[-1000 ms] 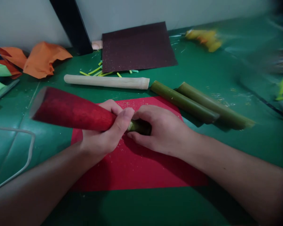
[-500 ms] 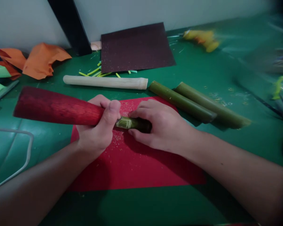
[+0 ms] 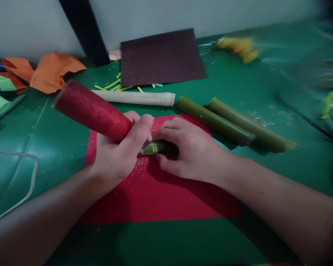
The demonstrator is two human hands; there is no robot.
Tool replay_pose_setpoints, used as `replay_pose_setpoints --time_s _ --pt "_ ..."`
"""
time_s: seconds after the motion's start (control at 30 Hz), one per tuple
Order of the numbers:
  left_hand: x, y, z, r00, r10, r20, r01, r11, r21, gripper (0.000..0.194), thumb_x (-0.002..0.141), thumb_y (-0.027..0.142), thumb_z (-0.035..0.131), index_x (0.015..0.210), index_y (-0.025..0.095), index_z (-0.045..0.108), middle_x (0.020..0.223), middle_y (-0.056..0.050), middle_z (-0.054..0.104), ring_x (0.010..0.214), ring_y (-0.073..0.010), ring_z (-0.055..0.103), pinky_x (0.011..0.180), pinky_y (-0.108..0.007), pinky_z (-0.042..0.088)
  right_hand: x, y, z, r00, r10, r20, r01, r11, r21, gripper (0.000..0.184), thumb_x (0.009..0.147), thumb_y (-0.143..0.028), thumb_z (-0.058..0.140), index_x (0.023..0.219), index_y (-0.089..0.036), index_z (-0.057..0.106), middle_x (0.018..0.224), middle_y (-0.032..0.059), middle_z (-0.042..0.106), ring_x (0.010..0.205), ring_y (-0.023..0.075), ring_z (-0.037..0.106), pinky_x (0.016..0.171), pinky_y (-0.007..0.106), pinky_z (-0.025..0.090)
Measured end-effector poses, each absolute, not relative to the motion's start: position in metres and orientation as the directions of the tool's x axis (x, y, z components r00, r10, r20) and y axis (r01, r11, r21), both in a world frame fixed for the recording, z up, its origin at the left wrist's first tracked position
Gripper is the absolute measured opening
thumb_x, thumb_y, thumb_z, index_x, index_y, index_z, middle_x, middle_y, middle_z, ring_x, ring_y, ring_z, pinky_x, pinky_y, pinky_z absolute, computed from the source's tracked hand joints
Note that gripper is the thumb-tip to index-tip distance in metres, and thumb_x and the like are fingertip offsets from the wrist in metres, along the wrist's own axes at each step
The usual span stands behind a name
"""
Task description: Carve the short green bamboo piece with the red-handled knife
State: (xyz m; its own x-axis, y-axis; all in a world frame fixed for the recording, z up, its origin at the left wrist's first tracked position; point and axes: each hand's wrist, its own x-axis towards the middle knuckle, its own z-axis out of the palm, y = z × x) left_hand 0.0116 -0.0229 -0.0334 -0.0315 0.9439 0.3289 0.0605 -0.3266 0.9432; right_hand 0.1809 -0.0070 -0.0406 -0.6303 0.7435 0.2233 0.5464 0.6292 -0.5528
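My left hand [image 3: 119, 151] is closed round the near end of a dark red roll [image 3: 91, 111], a sleeve that looks like rolled sandpaper, tilted up and to the left. A green bamboo stick [image 3: 152, 147] comes out of the roll's end. My right hand [image 3: 188, 149] presses down on that stick with curled fingers, pinning it against a red sheet [image 3: 161, 195] speckled with fine dust. Most of the stick is hidden under both hands.
Two green bamboo tubes [image 3: 227, 122] lie to the right, a pale peeled stick [image 3: 138, 98] behind. A dark sandpaper sheet [image 3: 161, 55], orange paper scraps [image 3: 50, 70], small green cuttings [image 3: 113, 83], a yellow object [image 3: 238, 46] and a white cable [image 3: 30, 184] lie on the green mat [image 3: 238, 85].
The red roll slid left along the stick and back, and its far end has now swung upward and to the right. My right hand has kept the stick pinned in place.
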Motion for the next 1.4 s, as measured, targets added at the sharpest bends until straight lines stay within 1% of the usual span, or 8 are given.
replay_pose_setpoints --time_s 0.2,0.37,0.47,0.67,0.87,1.0,1.13,1.4 --pt "0.014 -0.025 -0.036 0.020 0.955 0.295 0.083 -0.295 0.952 0.033 0.087 0.028 0.066 0.057 0.018 0.059 0.051 0.003 0.047 0.044 -0.0070 0.040 0.045 -0.022 0.041 0.179 -0.010 -0.040 -0.614 0.766 0.192 0.570 0.598 -0.564 0.013 0.073 -0.019 0.058 0.083 -0.015 0.067 0.092 0.0109 0.070 0.094 0.0249 0.062 0.088 0.039 0.048" --pt "0.014 -0.027 -0.034 -0.002 0.964 0.267 0.181 -0.262 0.948 0.024 0.086 0.022 0.066 0.062 0.019 0.062 0.057 0.003 0.055 0.047 -0.0070 0.045 0.046 -0.021 0.044 0.178 -0.010 -0.041 -0.613 0.764 0.203 0.571 0.605 -0.555 0.017 0.073 -0.019 0.057 0.084 -0.013 0.069 0.090 0.0112 0.069 0.090 0.0247 0.061 0.084 0.039 0.048" --pt "0.013 -0.025 -0.025 -0.050 0.972 0.230 0.164 -0.220 0.962 0.022 0.086 0.026 0.069 0.065 0.020 0.065 0.059 0.002 0.059 0.046 -0.0073 0.049 0.041 -0.020 0.040 0.179 -0.010 -0.040 -0.614 0.758 0.221 0.568 0.619 -0.542 0.018 0.073 -0.019 0.057 0.083 -0.013 0.070 0.087 0.0103 0.068 0.087 0.0240 0.060 0.082 0.038 0.048" --pt "0.008 -0.015 -0.014 -0.085 0.987 0.133 0.002 -0.133 0.991 0.031 0.084 0.035 0.073 0.059 0.020 0.064 0.050 0.004 0.053 0.036 -0.0057 0.045 0.030 -0.019 0.030 0.180 -0.008 -0.041 -0.622 0.737 0.264 0.562 0.655 -0.504 0.024 0.068 -0.018 0.058 0.086 -0.013 0.073 0.088 0.0097 0.067 0.085 0.0239 0.058 0.081 0.040 0.046" --pt "0.002 -0.006 -0.031 0.104 0.971 0.215 -0.052 -0.211 0.976 0.041 0.082 0.047 0.075 0.054 0.019 0.062 0.045 0.003 0.049 0.033 -0.0053 0.043 0.028 -0.019 0.027 0.182 -0.006 -0.044 -0.657 0.712 0.248 0.492 0.654 -0.574 0.039 0.067 -0.015 0.059 0.103 -0.014 0.072 0.101 0.0103 0.066 0.099 0.0270 0.057 0.090 0.043 0.044" --pt "0.000 -0.009 -0.036 0.180 0.956 0.232 -0.004 -0.236 0.972 0.041 0.086 0.048 0.070 0.057 0.020 0.062 0.046 0.002 0.050 0.035 -0.0058 0.043 0.030 -0.019 0.027 0.181 -0.005 -0.043 -0.694 0.688 0.214 0.466 0.655 -0.594 0.031 0.070 -0.018 0.064 0.100 -0.015 0.071 0.099 0.0094 0.065 0.098 0.0263 0.056 0.090 0.043 0.043" --pt "0.000 -0.014 -0.040 0.196 0.949 0.247 0.033 -0.258 0.966 0.040 0.089 0.047 0.067 0.059 0.020 0.062 0.049 0.000 0.051 0.039 -0.0073 0.044 0.035 -0.021 0.032 0.178 -0.001 -0.044 -0.710 0.667 0.224 0.417 0.655 -0.630 0.031 0.071 -0.035 0.079 0.094 -0.017 0.071 0.090 0.0051 0.062 0.090 0.0229 0.055 0.087 0.041 0.041" --pt "0.000 -0.017 -0.047 0.262 0.926 0.272 0.025 -0.288 0.957 0.039 0.091 0.044 0.065 0.061 0.018 0.061 0.050 0.001 0.049 0.042 -0.0073 0.043 0.038 -0.021 0.034 0.176 -0.001 -0.049 -0.697 0.652 0.298 0.356 0.676 -0.645 0.021 0.073 -0.031 0.078 0.081 -0.018 0.065 0.083 0.0014 0.058 0.083 0.0177 0.052 0.083 0.035 0.039"
